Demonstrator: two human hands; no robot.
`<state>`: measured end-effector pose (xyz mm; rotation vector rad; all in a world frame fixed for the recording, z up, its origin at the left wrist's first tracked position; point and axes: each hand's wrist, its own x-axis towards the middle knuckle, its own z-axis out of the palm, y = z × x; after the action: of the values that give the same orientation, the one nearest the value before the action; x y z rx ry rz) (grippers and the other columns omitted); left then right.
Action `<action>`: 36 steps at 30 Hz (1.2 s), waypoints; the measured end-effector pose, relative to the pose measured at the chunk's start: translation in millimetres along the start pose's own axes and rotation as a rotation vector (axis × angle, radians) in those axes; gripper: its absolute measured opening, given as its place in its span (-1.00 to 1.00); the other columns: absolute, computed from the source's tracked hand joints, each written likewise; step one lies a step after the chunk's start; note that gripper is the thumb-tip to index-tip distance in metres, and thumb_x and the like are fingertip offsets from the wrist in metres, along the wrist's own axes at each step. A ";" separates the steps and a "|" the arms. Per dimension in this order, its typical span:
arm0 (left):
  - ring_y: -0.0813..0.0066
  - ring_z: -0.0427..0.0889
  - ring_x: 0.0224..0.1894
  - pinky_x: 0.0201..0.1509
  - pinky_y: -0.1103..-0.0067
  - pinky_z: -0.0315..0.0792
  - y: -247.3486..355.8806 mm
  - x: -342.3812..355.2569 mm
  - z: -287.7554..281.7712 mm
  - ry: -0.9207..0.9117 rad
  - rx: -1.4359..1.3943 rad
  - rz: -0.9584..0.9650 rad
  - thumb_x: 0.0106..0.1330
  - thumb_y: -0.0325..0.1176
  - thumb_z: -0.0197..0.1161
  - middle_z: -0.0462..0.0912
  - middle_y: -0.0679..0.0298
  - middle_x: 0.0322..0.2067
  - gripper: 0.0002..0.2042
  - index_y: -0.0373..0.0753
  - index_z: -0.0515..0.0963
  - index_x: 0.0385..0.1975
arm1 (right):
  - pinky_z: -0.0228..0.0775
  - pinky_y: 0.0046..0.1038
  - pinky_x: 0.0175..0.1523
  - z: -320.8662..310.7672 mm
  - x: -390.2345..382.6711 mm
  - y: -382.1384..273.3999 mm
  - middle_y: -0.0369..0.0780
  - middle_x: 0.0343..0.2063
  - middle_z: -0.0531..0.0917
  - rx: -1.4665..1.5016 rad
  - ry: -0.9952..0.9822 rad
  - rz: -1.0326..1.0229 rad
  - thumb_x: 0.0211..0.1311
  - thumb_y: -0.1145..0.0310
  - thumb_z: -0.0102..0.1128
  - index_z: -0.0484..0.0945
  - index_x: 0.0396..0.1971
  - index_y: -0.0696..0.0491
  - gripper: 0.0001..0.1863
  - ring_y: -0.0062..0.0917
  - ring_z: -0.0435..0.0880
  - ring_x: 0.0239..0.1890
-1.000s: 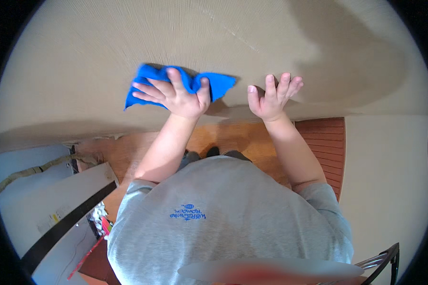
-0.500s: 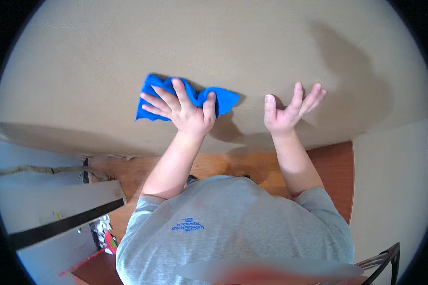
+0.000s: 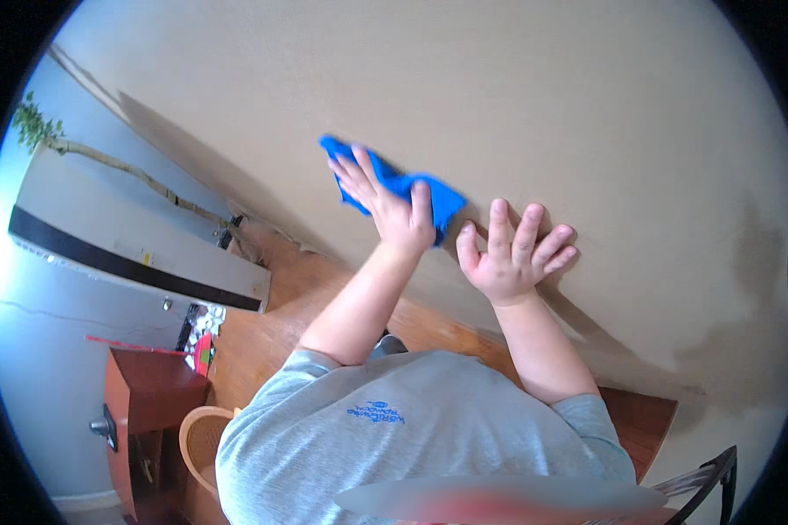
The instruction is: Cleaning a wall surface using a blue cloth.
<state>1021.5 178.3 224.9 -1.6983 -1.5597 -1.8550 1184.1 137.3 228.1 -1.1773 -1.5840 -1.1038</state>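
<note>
My left hand presses a blue cloth against a broad beige surface. Its fingers are stretched out, the thumb stands apart, and the cloth is bunched beneath the palm with edges showing on both sides. To the right of it, my right hand has its fingers spread over the same surface and holds nothing. Whether the right palm touches the surface, I cannot tell.
At left stands a tall white cabinet-like unit with a dark band, beside a plant stem. A reddish-brown wooden desk and a woven-back chair are lower left. Wooden floor shows below the surface.
The view has turned, tilting the surface's lower edge and showing more of the room at left. My left hand and the cloth are now closer to my right hand, whose fingers are more spread.
</note>
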 end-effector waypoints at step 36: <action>-0.26 -0.54 0.42 0.21 -0.20 -0.78 -10.4 -33.8 14.0 -0.159 -0.061 0.363 0.10 0.32 0.15 -0.25 0.05 0.44 -0.32 0.14 0.42 0.21 | 0.19 -0.18 0.11 -34.2 -24.2 -86.4 -0.03 0.06 0.41 0.472 -0.193 0.146 0.07 0.15 0.23 0.52 -0.04 0.09 -0.53 -0.18 0.41 0.04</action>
<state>1033.9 177.0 188.9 -2.0380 -1.1522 -1.6323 1108.9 84.8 199.7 -1.0747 -1.7498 -0.4918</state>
